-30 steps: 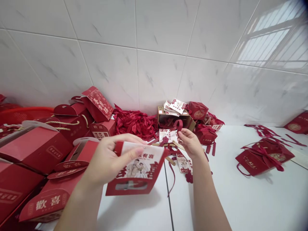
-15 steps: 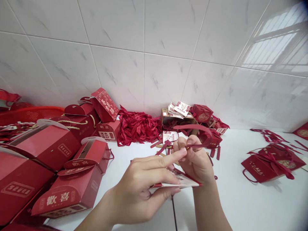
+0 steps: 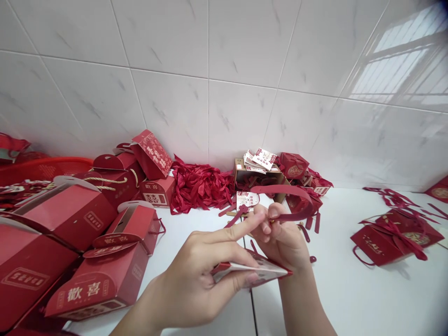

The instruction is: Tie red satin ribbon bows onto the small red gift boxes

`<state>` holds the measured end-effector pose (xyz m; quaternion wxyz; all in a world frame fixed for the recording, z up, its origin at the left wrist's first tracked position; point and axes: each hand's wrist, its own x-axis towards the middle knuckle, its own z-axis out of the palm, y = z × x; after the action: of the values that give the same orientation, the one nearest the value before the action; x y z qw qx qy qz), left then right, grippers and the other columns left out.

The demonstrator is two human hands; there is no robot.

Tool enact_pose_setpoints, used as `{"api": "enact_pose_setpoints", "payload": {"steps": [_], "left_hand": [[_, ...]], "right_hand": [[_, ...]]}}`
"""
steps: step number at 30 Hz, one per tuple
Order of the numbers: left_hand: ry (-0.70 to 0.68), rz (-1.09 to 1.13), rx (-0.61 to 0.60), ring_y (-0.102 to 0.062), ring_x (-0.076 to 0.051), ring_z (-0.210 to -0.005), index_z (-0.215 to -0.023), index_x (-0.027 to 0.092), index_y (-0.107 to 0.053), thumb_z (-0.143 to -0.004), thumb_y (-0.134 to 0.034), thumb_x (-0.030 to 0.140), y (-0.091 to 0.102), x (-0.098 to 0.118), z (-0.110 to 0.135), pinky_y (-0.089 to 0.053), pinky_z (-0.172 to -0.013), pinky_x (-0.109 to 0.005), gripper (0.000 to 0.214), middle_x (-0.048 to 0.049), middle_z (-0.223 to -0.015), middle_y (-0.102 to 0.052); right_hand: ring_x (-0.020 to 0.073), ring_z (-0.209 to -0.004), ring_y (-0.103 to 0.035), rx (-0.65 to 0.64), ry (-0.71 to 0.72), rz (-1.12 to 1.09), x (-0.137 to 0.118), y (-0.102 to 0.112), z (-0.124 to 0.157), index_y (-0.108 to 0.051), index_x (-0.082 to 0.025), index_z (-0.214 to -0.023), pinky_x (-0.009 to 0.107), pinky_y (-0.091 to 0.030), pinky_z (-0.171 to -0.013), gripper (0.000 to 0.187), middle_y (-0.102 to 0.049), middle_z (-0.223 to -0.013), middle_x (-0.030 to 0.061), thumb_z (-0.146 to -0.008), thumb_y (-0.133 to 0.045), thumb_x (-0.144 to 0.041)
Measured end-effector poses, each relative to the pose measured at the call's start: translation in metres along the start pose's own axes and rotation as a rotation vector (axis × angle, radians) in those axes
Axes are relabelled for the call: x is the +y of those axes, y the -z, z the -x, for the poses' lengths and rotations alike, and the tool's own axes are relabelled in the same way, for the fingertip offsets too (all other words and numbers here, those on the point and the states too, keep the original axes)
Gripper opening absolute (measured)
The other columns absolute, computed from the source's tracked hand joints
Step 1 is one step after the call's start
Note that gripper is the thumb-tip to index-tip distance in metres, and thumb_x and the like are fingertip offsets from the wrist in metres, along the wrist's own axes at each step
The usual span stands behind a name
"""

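Observation:
Between the thumb and fingers of my left hand (image 3: 199, 275) is a flattened red-and-white printed card piece (image 3: 268, 271), seen nearly edge-on. The left index finger reaches out to the fingertips of my right hand (image 3: 287, 240). Those right fingers pinch one end of a red strap (image 3: 297, 192), which loops up and back over the hand. A small gold-coloured bit shows at the pinch, mostly covered by fingers. Behind the hands, a white printed tag (image 3: 245, 199) and more red straps lie on the white table (image 3: 336, 289).
Red gift boxes (image 3: 105, 280) crowd the left side, with an orange-red basket (image 3: 70, 164) behind them. A heap of red ribbons (image 3: 203, 184) sits against the tiled wall. Nearby, an open carton (image 3: 241, 175) has white cards (image 3: 264, 158) on top. Ribbon-tied boxes (image 3: 381, 242) stand at right.
The card piece has tilted and opened slightly in my left hand. My right hand has shifted slightly lower, and the strap's loop has swung a little to the right.

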<state>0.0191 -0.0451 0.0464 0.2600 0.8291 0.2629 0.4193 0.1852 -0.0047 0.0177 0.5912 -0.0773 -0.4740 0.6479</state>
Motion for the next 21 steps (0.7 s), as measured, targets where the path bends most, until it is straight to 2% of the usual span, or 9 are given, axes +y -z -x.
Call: {"api": "enact_pose_setpoints", "payload": {"steps": [5,8,10,12,16,19,21], "left_hand": [[0.026,0.038,0.001,-0.056,-0.030,-0.116,-0.081,0.021,-0.071,-0.075,-0.066,0.013,0.000,-0.004,0.000,-0.056,-0.080,-0.031,0.011,-0.0114,-0.110,-0.070],[0.052,0.063,0.038,-0.056,-0.031,-0.116,-0.077,0.021,-0.072,-0.074,-0.067,0.015,0.002,-0.008,-0.003,-0.054,-0.087,-0.037,0.008,-0.0114,-0.116,-0.067],[0.086,0.062,0.105,-0.055,-0.030,-0.118,-0.076,0.021,-0.072,-0.074,-0.067,0.017,0.004,-0.010,-0.005,-0.051,-0.092,-0.038,0.007,-0.0113,-0.118,-0.066],[0.166,0.064,0.229,-0.058,-0.029,-0.115,-0.075,0.021,-0.072,-0.075,-0.068,0.018,0.006,-0.011,-0.007,-0.053,-0.090,-0.036,0.005,-0.0108,-0.118,-0.066],[0.362,0.109,0.467,-0.069,-0.025,-0.093,-0.073,0.018,-0.070,-0.075,-0.068,0.025,0.008,-0.010,-0.009,-0.059,-0.062,-0.026,0.007,-0.0108,-0.115,-0.068],[0.331,0.089,0.492,-0.067,-0.025,-0.097,-0.073,0.018,-0.070,-0.075,-0.068,0.025,0.007,-0.010,-0.009,-0.059,-0.071,-0.028,0.007,-0.0102,-0.113,-0.068],[0.283,0.081,0.478,-0.066,-0.025,-0.101,-0.075,0.019,-0.071,-0.075,-0.068,0.023,0.007,-0.010,-0.008,-0.058,-0.076,-0.029,0.005,-0.0096,-0.112,-0.068]], "right_hand": [[0.0071,-0.047,-0.035,0.004,-0.040,-0.004,0.002,0.001,0.000,-0.066,-0.028,-0.073,0.021,-0.030,-0.046,0.014,-0.047,-0.055,-0.0051,-0.067,-0.078,-0.034],[0.0072,-0.047,-0.036,0.041,-0.058,0.015,0.004,0.005,-0.002,-0.067,-0.029,-0.075,0.022,-0.035,-0.049,0.014,-0.046,-0.054,-0.0058,-0.068,-0.077,-0.037],[0.0074,-0.049,-0.038,0.079,-0.019,0.030,0.001,0.009,-0.003,-0.067,-0.032,-0.077,0.023,-0.040,-0.052,0.012,-0.047,-0.057,-0.0059,-0.071,-0.075,-0.037],[0.0086,-0.055,-0.044,0.119,0.062,0.069,-0.004,0.011,-0.002,-0.067,-0.034,-0.079,0.024,-0.044,-0.057,0.008,-0.048,-0.062,-0.0049,-0.074,-0.073,-0.037],[0.0164,-0.081,-0.056,0.107,0.207,0.326,-0.015,0.007,0.005,-0.070,-0.035,-0.076,0.032,-0.051,-0.067,0.004,-0.057,-0.088,0.0007,-0.074,-0.073,-0.033],[0.0211,-0.096,-0.056,0.070,0.216,0.645,-0.015,-0.003,0.009,-0.073,-0.034,-0.080,0.037,-0.051,-0.073,0.011,-0.055,-0.113,0.0036,-0.079,-0.068,-0.024],[0.0223,-0.104,-0.054,0.060,0.242,0.829,-0.011,-0.009,0.010,-0.073,-0.035,-0.086,0.037,-0.051,-0.077,0.019,-0.053,-0.118,0.0037,-0.082,-0.064,-0.019]]}}
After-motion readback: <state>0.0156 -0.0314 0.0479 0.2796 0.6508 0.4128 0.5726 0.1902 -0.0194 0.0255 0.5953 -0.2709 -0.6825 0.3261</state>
